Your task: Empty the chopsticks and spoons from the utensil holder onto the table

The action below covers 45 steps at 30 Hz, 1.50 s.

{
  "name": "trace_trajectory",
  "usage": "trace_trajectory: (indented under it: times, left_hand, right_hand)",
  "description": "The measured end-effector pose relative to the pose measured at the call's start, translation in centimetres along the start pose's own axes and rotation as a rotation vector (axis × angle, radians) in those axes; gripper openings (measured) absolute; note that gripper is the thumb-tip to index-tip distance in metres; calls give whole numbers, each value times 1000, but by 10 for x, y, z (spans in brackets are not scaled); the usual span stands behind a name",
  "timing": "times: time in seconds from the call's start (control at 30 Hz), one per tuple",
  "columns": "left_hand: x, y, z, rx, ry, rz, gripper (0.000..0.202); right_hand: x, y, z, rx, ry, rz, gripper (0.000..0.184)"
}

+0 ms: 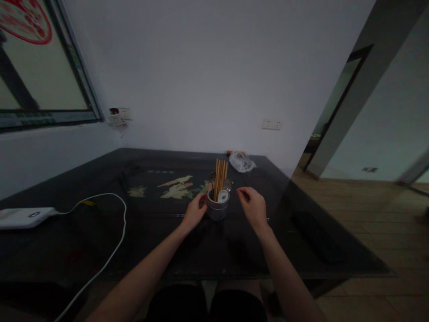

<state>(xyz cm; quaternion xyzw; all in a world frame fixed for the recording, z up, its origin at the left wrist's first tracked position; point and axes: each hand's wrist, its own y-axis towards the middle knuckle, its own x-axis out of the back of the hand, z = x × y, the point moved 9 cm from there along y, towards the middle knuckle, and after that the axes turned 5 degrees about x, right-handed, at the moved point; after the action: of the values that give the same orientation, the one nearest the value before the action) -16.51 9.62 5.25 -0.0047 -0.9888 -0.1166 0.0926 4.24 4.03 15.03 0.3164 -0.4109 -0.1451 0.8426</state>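
A metal utensil holder stands upright on the dark table, in front of me. Several wooden chopsticks rise from it, with a metal spoon at their right and a white piece with a blue mark at the front rim. My left hand is closed at the holder's left side, thumb and fingers against its rim. To the right of the holder, apart from it, my right hand has its fingers pressed together; nothing shows between them.
Behind the holder lies a crumpled clear plastic bag. A white power bank with a white cable is at the left. A dark flat object rests at the right. The table meets the wall at the back.
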Motion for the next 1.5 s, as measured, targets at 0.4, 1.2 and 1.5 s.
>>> trace_trajectory:
  times: [0.4,1.2,1.5]
  left_hand:
    - [-35,-5,8,21,-243,322,79]
    - [-30,-8,12,-74,-43,123,72]
    - [-30,-8,14,-57,-56,141,72]
  right_hand:
    - [-29,21,36,-21,-462,332,19]
    - [-41,20,50,41,-462,348,17]
    - [-4,34,57,51,-291,111,18]
